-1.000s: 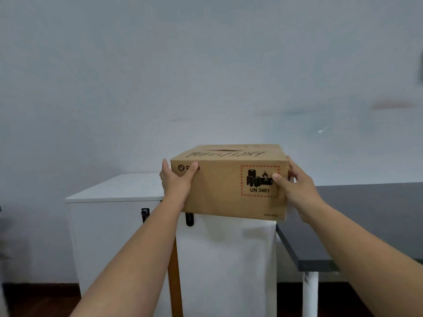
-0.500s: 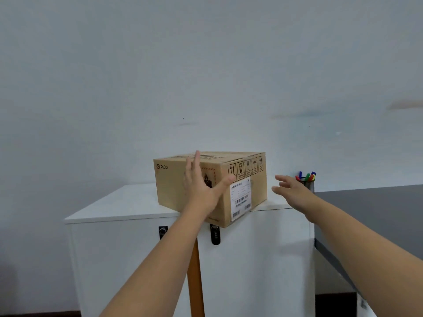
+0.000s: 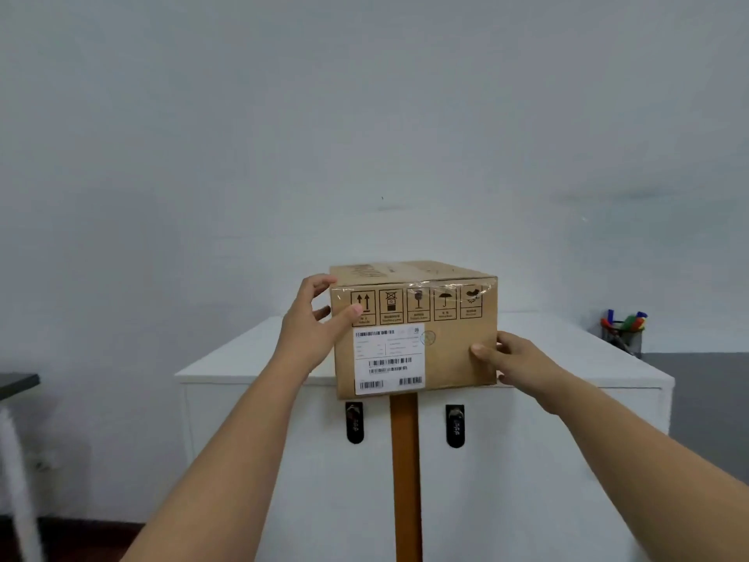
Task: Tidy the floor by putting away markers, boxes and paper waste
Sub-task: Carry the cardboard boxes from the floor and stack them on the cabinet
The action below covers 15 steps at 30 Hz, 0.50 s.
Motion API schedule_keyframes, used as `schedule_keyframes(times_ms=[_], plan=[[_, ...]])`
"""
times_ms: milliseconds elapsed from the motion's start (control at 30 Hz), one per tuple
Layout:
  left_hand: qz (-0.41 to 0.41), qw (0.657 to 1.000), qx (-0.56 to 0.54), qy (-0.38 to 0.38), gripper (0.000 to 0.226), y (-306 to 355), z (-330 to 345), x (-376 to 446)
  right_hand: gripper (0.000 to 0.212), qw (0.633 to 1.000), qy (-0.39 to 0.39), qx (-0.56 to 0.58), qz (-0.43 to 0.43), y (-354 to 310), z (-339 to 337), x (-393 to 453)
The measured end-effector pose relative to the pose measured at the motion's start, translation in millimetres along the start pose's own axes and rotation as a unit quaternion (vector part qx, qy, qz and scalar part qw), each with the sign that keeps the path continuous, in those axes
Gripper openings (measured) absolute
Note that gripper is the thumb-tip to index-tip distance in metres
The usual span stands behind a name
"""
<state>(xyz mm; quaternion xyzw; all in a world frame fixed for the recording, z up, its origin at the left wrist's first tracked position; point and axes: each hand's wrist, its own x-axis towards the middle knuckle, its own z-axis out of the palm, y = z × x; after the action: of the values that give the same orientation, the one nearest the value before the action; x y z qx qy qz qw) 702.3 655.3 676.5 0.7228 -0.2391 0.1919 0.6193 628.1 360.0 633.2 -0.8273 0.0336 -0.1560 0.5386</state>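
Observation:
A brown cardboard box (image 3: 450, 342) with a white shipping label and handling symbols rests on the front edge of a white cabinet (image 3: 251, 358). My left hand (image 3: 312, 330) grips the box's upper left corner, thumb on the front face. My right hand (image 3: 514, 358) holds its lower right corner, thumb on the front. The box faces me squarely. A mesh cup of coloured markers (image 3: 624, 332) stands on the cabinet's far right.
The cabinet has two black door locks (image 3: 355, 423) and an orange strip (image 3: 405, 472) down the middle. A dark grey table (image 3: 705, 383) lies to the right, another dark tabletop (image 3: 16, 383) at the left edge. A white wall is behind.
The box was set on the cabinet, both hands came off it briefly, then it turned so its labelled face points at me. Both hands are on its corners again.

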Motion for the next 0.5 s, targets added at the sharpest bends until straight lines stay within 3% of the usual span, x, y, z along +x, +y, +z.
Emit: schedule_keyframes(times_ms=[233,500], plan=[[-0.037,0.99,-0.012,0.137,0.058,-51,-75,2,0.054,0.989,-0.026,-0.124,-0.073,-26,106,36],[-0.08,0.979,0.126,0.139,0.056,-112,-133,28,0.062,0.981,-0.025,-0.18,-0.071,-48,196,88]])
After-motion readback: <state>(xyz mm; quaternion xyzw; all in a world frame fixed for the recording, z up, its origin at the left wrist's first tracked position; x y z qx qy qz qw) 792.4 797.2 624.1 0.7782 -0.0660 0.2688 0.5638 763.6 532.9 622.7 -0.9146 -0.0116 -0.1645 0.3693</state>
